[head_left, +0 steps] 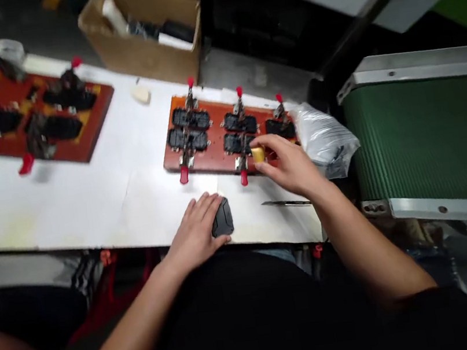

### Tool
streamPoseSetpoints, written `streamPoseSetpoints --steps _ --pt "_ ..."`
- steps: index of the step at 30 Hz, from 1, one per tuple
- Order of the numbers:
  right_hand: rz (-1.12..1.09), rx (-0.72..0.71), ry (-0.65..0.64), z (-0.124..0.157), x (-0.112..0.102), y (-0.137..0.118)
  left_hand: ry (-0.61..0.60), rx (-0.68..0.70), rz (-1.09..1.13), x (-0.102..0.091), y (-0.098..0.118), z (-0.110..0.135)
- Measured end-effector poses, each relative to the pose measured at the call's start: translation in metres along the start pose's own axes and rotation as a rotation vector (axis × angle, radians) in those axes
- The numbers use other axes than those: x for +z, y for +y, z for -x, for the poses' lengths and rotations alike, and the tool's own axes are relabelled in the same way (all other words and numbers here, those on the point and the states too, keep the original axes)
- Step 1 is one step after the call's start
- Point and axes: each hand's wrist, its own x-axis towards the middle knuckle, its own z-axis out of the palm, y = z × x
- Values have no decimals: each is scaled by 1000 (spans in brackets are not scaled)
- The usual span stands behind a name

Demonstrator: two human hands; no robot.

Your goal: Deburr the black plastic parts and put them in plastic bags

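Note:
My left hand (195, 230) lies on the white table's front part, with fingers and thumb closed around a dark grey, case-like plastic piece (222, 219) resting flat there. Between the thumb and fingers of my right hand (288, 164) is a small yellow block (258, 155), raised in front of the red-brown fixture board (216, 163). Black plastic parts (188, 139) sit on that board in two rows under metal toggle clamps with red handle tips (184, 175). My right hand hides part of the board's right end.
A thin pen-like tool (286, 203) lies near my right forearm. A clear plastic bag (325, 138) stands beside the board, before a green conveyor belt (430, 140). Behind are a cardboard box (145, 53) and a pale lump (141, 94). Another clamp board (96, 122) lies left.

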Motion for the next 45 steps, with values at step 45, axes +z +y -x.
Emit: streamPoseSetpoints --steps 45 --pt "-154 -244 -194 55 93 -33 124 -39 138 19 6 15"
